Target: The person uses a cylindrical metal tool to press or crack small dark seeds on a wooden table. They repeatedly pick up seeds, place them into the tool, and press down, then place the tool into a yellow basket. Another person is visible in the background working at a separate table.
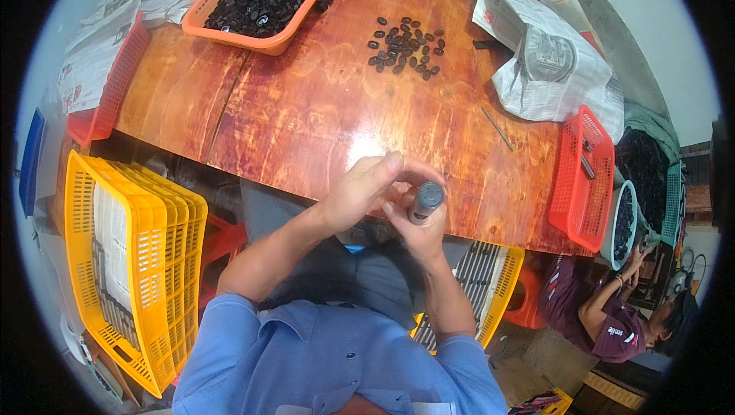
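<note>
Just over the near edge of the table, my two hands meet. My right hand [423, 237] is wrapped round a dark grey tube [426, 202], which is tilted with its round, dark end facing up. My left hand [354, 194] is beside it, with the thumb raised and apart from the fingers. Its fingers stretch across behind the tube's upper end; whether they touch it I cannot tell. Farther off on the table lies a loose group of small black oval pieces [398, 46].
An orange basket [274, 46] heaped with black pieces stands far left. Yellow crates [164, 262] are stacked at left; another yellow crate [501, 281] holds grey tubes by my right arm. A thin rod [498, 129], newspaper [563, 70] and a red basket [570, 185] lie right. A co-worker [589, 315] sits at right.
</note>
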{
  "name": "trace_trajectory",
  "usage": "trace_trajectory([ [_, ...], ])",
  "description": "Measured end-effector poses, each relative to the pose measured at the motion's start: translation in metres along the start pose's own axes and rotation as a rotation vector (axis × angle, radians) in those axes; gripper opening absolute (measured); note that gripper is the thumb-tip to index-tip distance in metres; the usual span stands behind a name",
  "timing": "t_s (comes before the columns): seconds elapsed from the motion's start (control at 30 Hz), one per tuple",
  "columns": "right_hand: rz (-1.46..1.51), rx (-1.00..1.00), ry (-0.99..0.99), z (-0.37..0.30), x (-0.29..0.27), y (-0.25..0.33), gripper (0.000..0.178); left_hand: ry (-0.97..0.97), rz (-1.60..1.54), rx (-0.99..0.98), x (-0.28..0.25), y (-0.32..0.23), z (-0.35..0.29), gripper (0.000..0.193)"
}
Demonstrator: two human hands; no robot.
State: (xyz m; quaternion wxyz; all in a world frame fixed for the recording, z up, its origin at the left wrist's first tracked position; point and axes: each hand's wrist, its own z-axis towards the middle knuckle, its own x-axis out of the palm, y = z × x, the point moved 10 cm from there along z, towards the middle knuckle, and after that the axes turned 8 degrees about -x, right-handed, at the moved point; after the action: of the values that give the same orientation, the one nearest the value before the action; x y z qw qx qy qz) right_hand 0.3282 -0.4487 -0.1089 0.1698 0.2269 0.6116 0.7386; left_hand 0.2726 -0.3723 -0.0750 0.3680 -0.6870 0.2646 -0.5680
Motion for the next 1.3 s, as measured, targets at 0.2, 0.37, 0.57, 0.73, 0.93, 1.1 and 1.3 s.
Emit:
trace_trajectory([
  [0.2,-0.263,-0.138,-0.114,0.004,0.000,0.010,0.018,0.010,0.172,0.186,0.020,-0.023,-0.007,0.048],
  [0.37,-0.314,-0.214,-0.082,-0.005,-0.008,-0.010,0.022,-0.087,0.166,0.039,0.021,-0.011,-0.007,0.027],
  [0.57,-0.181,-0.012,0.094,-0.007,0.013,-0.012,0.025,-0.130,0.117,0.020,0.020,-0.010,-0.011,0.021],
  [0.73,-0.090,-0.008,0.158,-0.006,0.027,0.010,0.029,-0.097,0.153,-0.045,0.023,-0.011,-0.017,0.017],
  [0.93,-0.486,-0.280,-0.004,-0.001,0.017,0.016,0.023,-0.275,0.250,0.283,0.011,-0.019,-0.017,0.016],
  [1.1,-0.551,-0.376,0.040,-0.005,0.015,-0.001,0.014,-0.332,0.243,0.213,0.015,-0.018,-0.019,0.030],
  [1.3,-0.195,-0.008,0.257,-0.019,0.021,-0.040,0.026,-0.201,0.356,0.143,0.024,-0.024,-0.019,0.037],
])
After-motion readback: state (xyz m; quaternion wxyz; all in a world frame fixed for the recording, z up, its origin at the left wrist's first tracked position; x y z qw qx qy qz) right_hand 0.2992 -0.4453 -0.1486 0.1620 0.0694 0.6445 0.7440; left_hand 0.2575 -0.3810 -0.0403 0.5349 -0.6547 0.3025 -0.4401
